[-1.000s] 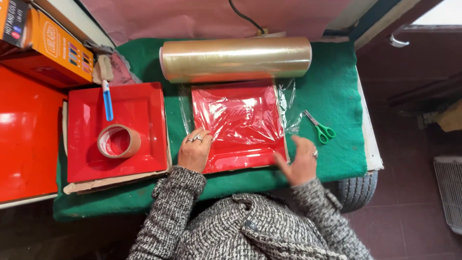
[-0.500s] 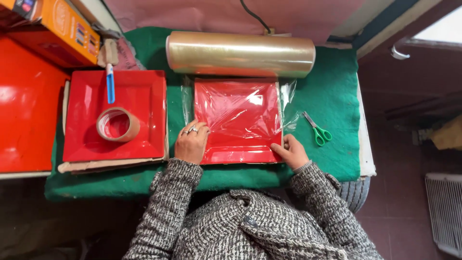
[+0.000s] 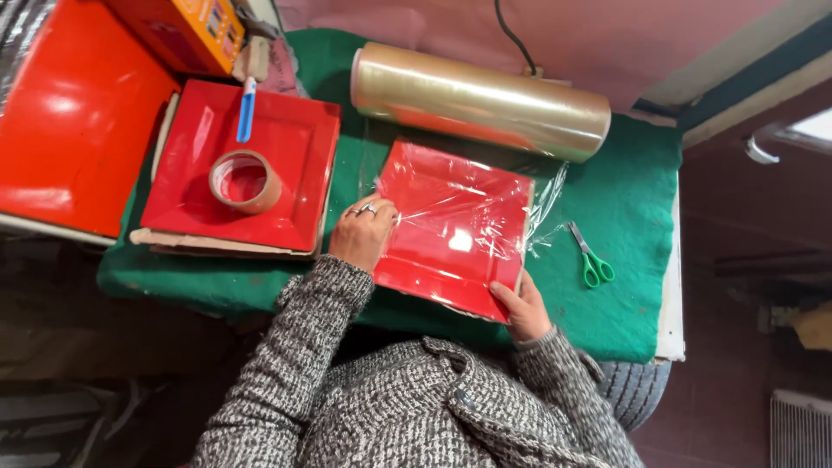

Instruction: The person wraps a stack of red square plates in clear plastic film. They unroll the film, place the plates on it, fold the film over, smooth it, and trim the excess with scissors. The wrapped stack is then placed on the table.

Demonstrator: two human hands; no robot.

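The person's left hand (image 3: pixel 364 234) presses flat, fingers loosely curled, on the left edge of a red square plate (image 3: pixel 451 230) that lies near the middle of the counter (image 3: pixel 633 199), close to its near edge. The right hand (image 3: pixel 523 308) clasps the plate's near right corner, thumb on top and fingers under the rim. Clear plastic film (image 3: pixel 520 195) already lies over the plate's top, wrinkled and loose at the far right side, where a flap hangs past the rim. Judging by this, the top face is covered, while the edges look not yet tucked smooth; whether the film is cut free from the big film roll (image 3: pixel 481 101) along the far edge cannot be told. Green scissors (image 3: pixel 592 257) lie just right of the plate, untouched. Toward the left edge sits a second red plate (image 3: pixel 290 165) bearing a tape ring (image 3: pixel 245 181) and a blue cutter (image 3: pixel 247 110).
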